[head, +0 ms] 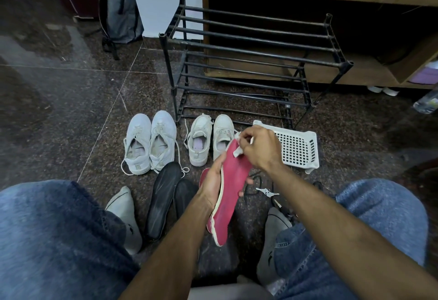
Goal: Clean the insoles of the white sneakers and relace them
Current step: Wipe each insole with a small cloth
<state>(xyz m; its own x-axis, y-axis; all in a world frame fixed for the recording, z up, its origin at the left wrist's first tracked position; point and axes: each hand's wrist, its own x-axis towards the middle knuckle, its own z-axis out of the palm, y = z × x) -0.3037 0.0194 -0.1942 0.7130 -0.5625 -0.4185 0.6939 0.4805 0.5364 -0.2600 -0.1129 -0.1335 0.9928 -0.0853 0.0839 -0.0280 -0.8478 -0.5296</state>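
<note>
Now the black metal shoe rack [256, 62] is at the back w/ a white plastic basket [297, 146] by it. Two pairs of white sneakers [177, 142] sit on the floor, black insoles [163, 200] near them. Left hand [213, 185] holds the pink foam insole [231, 185]. Right hand [259, 149] pinches a small white wipe [237, 151] on its top end. Step: wiping, I think. Next: rub down to the heel, then flip it.

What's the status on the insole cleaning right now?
Left hand grips red insole. Right hand pinches white wipe on its toe end. Nothing in the way.
</note>
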